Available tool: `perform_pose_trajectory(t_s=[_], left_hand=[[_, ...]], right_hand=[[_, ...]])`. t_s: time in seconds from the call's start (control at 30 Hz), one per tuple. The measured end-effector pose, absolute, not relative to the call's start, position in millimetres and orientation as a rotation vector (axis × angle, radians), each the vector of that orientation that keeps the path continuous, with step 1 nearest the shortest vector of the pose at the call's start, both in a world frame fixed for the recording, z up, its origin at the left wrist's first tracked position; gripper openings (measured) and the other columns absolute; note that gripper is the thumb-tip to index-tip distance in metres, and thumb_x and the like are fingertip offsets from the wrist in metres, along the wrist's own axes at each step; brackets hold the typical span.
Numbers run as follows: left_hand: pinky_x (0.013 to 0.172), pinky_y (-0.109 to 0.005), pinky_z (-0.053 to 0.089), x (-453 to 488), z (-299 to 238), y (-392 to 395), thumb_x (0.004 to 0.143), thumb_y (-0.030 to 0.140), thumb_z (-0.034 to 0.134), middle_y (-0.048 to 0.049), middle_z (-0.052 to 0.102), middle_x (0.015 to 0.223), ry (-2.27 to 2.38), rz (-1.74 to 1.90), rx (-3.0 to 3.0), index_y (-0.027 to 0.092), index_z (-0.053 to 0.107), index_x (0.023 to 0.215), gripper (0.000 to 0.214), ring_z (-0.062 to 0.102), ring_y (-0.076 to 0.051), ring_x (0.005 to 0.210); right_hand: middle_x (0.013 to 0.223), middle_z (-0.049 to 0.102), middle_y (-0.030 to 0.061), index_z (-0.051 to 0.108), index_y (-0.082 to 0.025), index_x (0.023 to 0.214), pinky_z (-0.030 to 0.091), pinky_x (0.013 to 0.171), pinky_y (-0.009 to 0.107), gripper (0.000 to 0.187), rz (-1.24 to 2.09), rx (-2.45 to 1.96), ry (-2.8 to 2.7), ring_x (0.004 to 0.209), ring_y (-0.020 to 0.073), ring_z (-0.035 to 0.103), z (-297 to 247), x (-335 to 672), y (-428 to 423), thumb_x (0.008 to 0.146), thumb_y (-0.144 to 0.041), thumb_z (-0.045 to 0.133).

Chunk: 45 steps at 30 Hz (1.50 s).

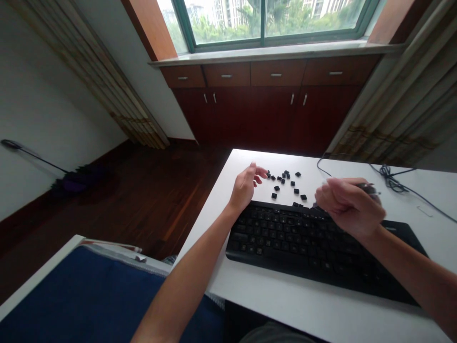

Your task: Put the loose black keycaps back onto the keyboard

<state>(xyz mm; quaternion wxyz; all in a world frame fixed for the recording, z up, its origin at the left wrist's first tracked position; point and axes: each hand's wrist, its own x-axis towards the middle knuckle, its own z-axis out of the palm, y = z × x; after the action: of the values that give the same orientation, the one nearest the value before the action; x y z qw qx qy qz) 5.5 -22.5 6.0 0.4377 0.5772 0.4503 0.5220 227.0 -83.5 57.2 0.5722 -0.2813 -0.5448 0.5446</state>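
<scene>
White worktop (303, 164) beneath a window (264, 24): the left hand (244, 188) is empty, fingers loosely curled, just beside scattered black keycaps (283, 181). The right hand (348, 205) closes around a dark tool (367, 189), too blurred to name, above the top edge of a black keyboard (303, 247). A tangled cable (391, 178) lies farther right.

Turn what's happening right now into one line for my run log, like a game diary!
left hand: open, beside loose black keycaps | right hand: gripping dark object | below: black keyboard
</scene>
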Motion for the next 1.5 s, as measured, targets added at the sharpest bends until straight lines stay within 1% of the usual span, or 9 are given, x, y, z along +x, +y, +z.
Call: perform_pose_trajectory(t_s=[0.17, 0.33, 0.47, 0.6, 0.73, 0.87, 0.97, 1.17, 1.5], left_hand=[[0.073, -0.026, 0.049, 6.0, 0.9, -24.2, 0.097, 0.048, 0.047, -0.0062, 0.072, 0.093, 1.191, 1.194, 1.658, 0.016, 0.069, 0.093, 0.039, 0.063, -0.016, 0.08], [0.072, -0.026, 0.052, -1.1, -3.9, -25.6, 0.091, 0.043, 0.059, -0.0063, 0.07, 0.103, 1.204, 0.914, 1.947, 0.019, 0.07, 0.102, 0.029, 0.065, -0.016, 0.083], [0.069, -0.027, 0.051, -3.3, -0.3, -18.4, 0.085, 0.045, 0.067, -0.0052, 0.069, 0.096, 1.219, 0.683, 2.079, 0.019, 0.071, 0.1, 0.031, 0.063, -0.015, 0.075], [0.063, -0.026, 0.048, 5.5, 7.1, -3.4, 0.071, 0.047, 0.08, -0.0043, 0.069, 0.086, 1.147, 0.473, 2.122, 0.019, 0.074, 0.095, 0.037, 0.062, -0.017, 0.071], [0.063, -0.026, 0.047, 13.3, 9.0, 2.4, 0.074, 0.043, 0.078, -0.005, 0.069, 0.078, 1.104, 0.454, 2.124, 0.019, 0.077, 0.082, 0.025, 0.063, -0.017, 0.069], [0.07, -0.027, 0.051, 12.9, 7.7, -6.4, 0.081, 0.046, 0.071, -0.0077, 0.073, 0.089, 1.105, 0.551, 2.039, 0.018, 0.077, 0.089, 0.03, 0.066, -0.018, 0.078], [0.077, -0.027, 0.053, 11.2, 7.1, -13.0, 0.08, 0.048, 0.074, -0.0079, 0.075, 0.093, 1.053, 0.664, 1.691, 0.016, 0.076, 0.095, 0.035, 0.068, -0.017, 0.083], [0.089, -0.023, 0.054, 11.0, 7.4, -13.3, 0.081, 0.034, 0.079, -0.0076, 0.074, 0.102, 0.836, 0.848, 0.944, 0.014, 0.075, 0.103, 0.03, 0.069, -0.011, 0.088], [0.093, -0.022, 0.054, 13.1, 6.0, -14.3, 0.083, 0.021, 0.076, -0.011, 0.074, 0.113, 0.808, 0.876, 0.845, 0.013, 0.074, 0.111, 0.028, 0.072, -0.014, 0.096]], right_hand=[[0.046, 0.036, -0.0033, 0.039, -0.02, 0.05, 0.026, 0.047, 0.03, 0.053, 1.069, -1.066, -1.696, 0.044, 0.0106, 0.033, 87.8, 250.7, -69.2, 0.096, -0.042, 0.055], [0.058, 0.058, -0.0005, 0.063, -0.022, 0.071, 0.033, 0.055, 0.03, 0.04, 0.537, -1.588, -2.218, 0.055, 0.0148, 0.049, 63.5, 276.9, -40.3, 0.09, -0.057, 0.057], [0.069, 0.069, 0.0023, 0.072, -0.025, 0.087, 0.036, 0.056, 0.03, 0.04, 0.537, -1.734, -2.385, 0.061, 0.0182, 0.057, 41.3, 286.9, -33.4, 0.089, -0.061, 0.053], [0.076, 0.072, 0.0049, 0.072, -0.025, 0.089, 0.037, 0.057, 0.03, 0.041, 0.533, -1.745, -2.426, 0.066, 0.0209, 0.062, 32.5, 285.4, -33.2, 0.088, -0.062, 0.054], [0.083, 0.073, 0.008, 0.071, -0.023, 0.091, 0.039, 0.06, 0.031, 0.041, 0.546, -1.71, -2.44, 0.073, 0.0231, 0.065, 23.6, 280.8, -31.8, 0.086, -0.061, 0.058], [0.088, 0.074, 0.0095, 0.07, -0.022, 0.093, 0.04, 0.062, 0.032, 0.037, 0.57, -1.685, -2.452, 0.076, 0.0242, 0.067, 14.5, 280.5, -29.3, 0.087, -0.057, 0.059], [0.088, 0.074, 0.0095, 0.069, -0.022, 0.092, 0.04, 0.061, 0.031, 0.037, 0.603, -1.67, -2.456, 0.074, 0.0234, 0.066, 11.2, 283.0, -27.4, 0.088, -0.056, 0.058], [0.088, 0.074, 0.0097, 0.069, -0.021, 0.095, 0.041, 0.059, 0.031, 0.039, 0.634, -1.666, -2.453, 0.074, 0.0239, 0.066, 12.6, 287.1, -25.9, 0.086, -0.058, 0.059], [0.092, 0.075, 0.0074, 0.069, -0.026, 0.105, 0.045, 0.062, 0.033, 0.032, 0.602, -1.603, -2.397, 0.079, 0.0264, 0.068, 19.1, 289.9, -24.9, 0.085, -0.051, 0.061]])
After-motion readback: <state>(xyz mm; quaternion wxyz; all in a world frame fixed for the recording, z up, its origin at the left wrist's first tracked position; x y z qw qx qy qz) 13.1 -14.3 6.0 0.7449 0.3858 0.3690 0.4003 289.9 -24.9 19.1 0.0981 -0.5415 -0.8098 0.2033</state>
